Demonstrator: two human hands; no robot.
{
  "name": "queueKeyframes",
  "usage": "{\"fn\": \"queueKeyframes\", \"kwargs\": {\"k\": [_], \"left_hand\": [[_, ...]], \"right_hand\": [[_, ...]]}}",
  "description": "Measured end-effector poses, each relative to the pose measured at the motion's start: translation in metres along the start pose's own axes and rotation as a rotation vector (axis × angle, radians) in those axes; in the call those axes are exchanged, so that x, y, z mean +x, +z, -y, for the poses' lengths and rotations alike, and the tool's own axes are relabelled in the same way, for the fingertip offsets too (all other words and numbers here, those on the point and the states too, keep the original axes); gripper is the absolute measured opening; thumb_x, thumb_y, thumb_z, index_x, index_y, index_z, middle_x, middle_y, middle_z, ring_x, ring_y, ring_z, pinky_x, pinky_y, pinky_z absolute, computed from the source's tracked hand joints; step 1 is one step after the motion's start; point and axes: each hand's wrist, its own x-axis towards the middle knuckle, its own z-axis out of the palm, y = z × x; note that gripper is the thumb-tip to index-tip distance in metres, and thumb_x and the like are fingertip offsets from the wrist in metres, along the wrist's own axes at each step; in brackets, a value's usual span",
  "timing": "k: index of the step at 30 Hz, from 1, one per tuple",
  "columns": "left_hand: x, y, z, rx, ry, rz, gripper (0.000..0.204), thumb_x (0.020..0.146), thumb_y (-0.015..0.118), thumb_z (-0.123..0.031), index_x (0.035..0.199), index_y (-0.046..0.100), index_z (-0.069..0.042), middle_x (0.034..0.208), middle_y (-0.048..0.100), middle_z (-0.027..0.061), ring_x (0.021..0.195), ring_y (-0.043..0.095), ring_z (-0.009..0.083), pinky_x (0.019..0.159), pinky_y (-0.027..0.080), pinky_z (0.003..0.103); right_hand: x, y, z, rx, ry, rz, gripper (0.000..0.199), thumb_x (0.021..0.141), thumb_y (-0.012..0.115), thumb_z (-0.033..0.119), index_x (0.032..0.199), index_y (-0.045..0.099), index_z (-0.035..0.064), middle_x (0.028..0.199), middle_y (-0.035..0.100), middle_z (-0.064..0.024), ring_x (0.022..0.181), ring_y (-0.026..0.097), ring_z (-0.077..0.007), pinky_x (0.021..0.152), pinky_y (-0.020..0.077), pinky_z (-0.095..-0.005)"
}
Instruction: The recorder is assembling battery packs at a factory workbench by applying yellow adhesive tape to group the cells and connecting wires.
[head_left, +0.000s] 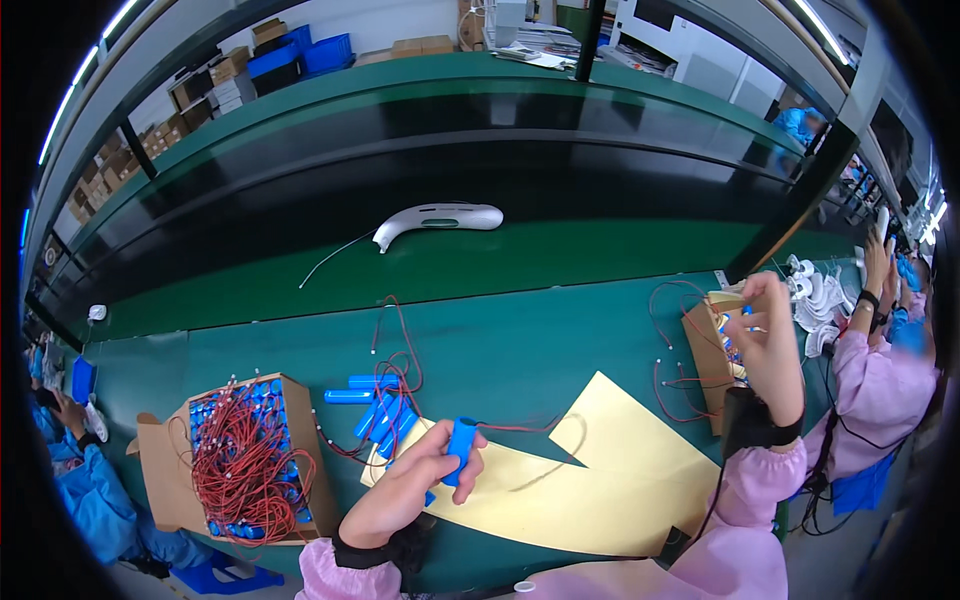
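My left hand is closed around a blue cylindrical battery, held upright above pale yellow sheets. A thin red wire runs from the battery to the right. Out to the right, my right hand is raised at the opening of a small cardboard box, fingers bent and apart with nothing visible in them. Blue and yellowish pieces show inside that box, partly hidden by the hand. Just beyond my left hand lie several loose blue batteries with red wires.
At the left stands an open cardboard box full of batteries and tangled red wires. A curved white device with a cable lies on the conveyor beyond the table. White parts are piled at the right. Co-workers sit on both sides.
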Motion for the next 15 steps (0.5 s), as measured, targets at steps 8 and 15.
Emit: {"fn": "queueKeyframes", "kwargs": {"k": [8, 15], "left_hand": [[0.001, -0.001, 0.004, -0.1, 0.008, -0.088, 0.016, 0.094, 0.042, -0.018, 0.103, 0.047, -0.006, 0.076, 0.046, 0.0036, 0.059, 0.046, 0.0145, 0.057, 0.038, 0.027], [0.007, 0.017, -0.009, -0.102, 0.092, -0.193, 0.016, 0.092, 0.058, -0.007, 0.093, 0.042, -0.01, 0.075, 0.05, 0.0026, 0.058, 0.054, 0.0139, 0.052, 0.04, 0.026]], "right_hand": [[-0.008, 0.034, -0.006, 0.327, -0.051, 0.005, 0.043, 0.073, 0.06, -0.022, 0.101, 0.043, 0.0056, 0.114, 0.038, -0.0075, 0.095, 0.061, -0.0187, 0.074, 0.0563, -0.0253], [-0.02, 0.058, 0.012, 0.023, -0.396, -0.094, 0.042, 0.067, 0.071, -0.016, 0.086, 0.04, 0.0058, 0.119, 0.038, -0.0118, 0.096, 0.058, -0.0219, 0.075, 0.0532, -0.0295]]}}
